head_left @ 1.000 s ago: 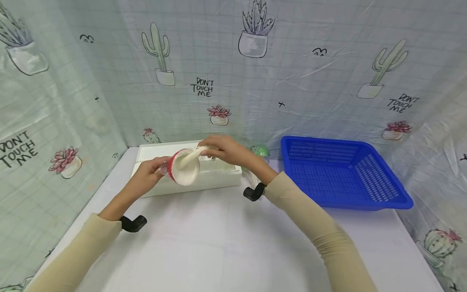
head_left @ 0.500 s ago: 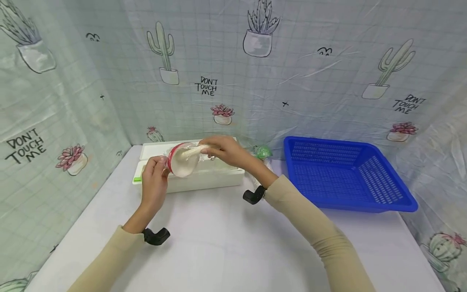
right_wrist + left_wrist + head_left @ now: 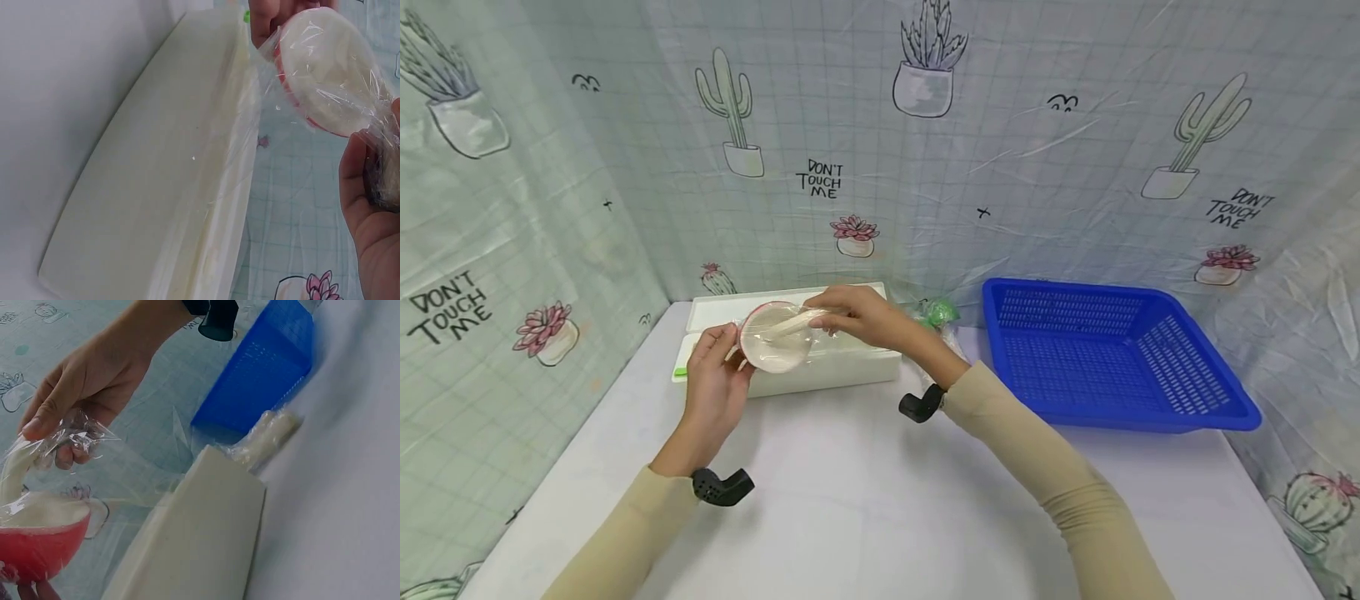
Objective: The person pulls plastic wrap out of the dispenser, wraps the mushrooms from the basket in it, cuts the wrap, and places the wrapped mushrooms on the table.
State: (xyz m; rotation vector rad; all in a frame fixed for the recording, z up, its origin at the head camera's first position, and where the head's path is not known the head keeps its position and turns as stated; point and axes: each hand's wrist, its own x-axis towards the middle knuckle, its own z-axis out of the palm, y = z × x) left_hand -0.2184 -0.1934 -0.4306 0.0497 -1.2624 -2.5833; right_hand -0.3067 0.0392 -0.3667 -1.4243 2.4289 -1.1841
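Observation:
My left hand (image 3: 718, 379) grips the rim side of a bowl (image 3: 775, 354), red outside and white inside, tilted with its mouth towards me. Clear cling film (image 3: 312, 75) lies over the mouth and bunches towards my right hand (image 3: 857, 312). With thumb and fingers, that hand pinches the film and the end of a pale, long, handle-like piece (image 3: 12, 478), whose other end lies in the bowl. What kind of thing this piece is, I cannot tell. Behind and below the bowl stands a long white box (image 3: 827, 371), its lid (image 3: 715, 310) raised at the back.
A blue perforated basket (image 3: 1097, 367) stands to the right. Between it and the box lies a plastic-wrapped pale thing (image 3: 269, 434) with a green end (image 3: 942, 312). A bright green piece (image 3: 681, 372) shows at the box's left end. A cactus-print curtain (image 3: 880, 150) rises behind the table.
My left hand has shifted right and turned more upright at the bowl's side. The bowl's mouth now faces me more squarely. My right hand stays almost in place with its hold.

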